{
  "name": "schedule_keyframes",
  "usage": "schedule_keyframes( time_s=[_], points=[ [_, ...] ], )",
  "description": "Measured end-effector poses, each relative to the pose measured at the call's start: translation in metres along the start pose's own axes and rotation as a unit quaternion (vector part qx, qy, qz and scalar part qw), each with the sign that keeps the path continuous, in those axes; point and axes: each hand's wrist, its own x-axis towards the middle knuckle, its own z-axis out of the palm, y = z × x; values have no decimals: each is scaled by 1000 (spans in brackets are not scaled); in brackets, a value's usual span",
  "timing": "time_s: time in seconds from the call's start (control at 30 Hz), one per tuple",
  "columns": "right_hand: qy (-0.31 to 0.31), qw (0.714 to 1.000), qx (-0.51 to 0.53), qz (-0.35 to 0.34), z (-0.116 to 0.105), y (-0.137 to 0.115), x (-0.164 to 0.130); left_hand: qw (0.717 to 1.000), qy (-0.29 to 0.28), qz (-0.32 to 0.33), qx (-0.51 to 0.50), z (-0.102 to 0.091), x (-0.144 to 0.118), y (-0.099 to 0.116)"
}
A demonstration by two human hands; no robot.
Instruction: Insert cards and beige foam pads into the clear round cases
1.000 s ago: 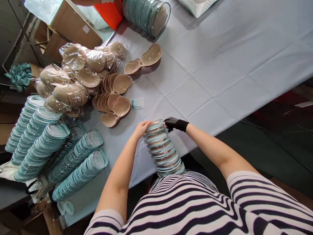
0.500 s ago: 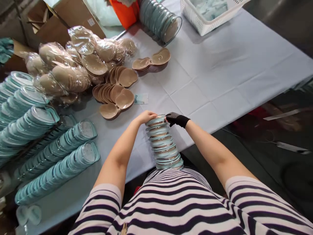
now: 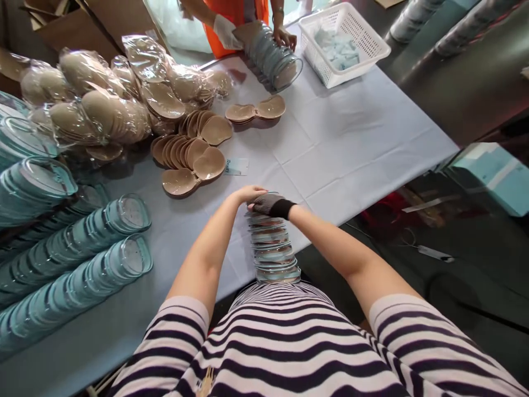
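Stack: clear round trays w/ teal rims, upright betw. belly & counter edge.
L hand: bare, fingers curled on stack top.
R hand: black mesh glove, fingers clamped over top tray, touching L.
Count: 1 stack held; tray no. unclear.
Nearby: beige pads, smooth, fanned.

- Table running diagonally, a pale blue-grey creased cloth covering it.
- Dark floor showing to the right, glossy, catching reflections.
- Cardboard boxes sitting past the table's far left edge.
- White basket sitting at the far end.
- Light blue panel lying low at right.
- Even daylight falling from the far side, soft shadows.
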Motion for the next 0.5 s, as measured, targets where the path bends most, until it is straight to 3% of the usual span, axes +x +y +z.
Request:
schedule_keyframes(
  time_s=[0.1, 0.2, 0.27, 0.33, 0.5],
  points=[
    [25, 983, 130, 124, 11, 56, -37, 990, 110, 64, 66, 28, -10, -13],
    [-51, 905, 357, 227, 45, 93, -59, 979, 156, 57, 119, 40, -14, -18],
    [-119, 869, 432, 210, 69, 100, -57, 982, 142, 47, 114, 39, -14, -16],
    [-146, 863, 448, 183, 83, 99, -48, 985, 131, 37, 104, 35, -15, -13],
    [-173, 866, 445, 148, 74, 102, -33, 985, 138, 23, 99, 32, -22, -10]
  ],
)
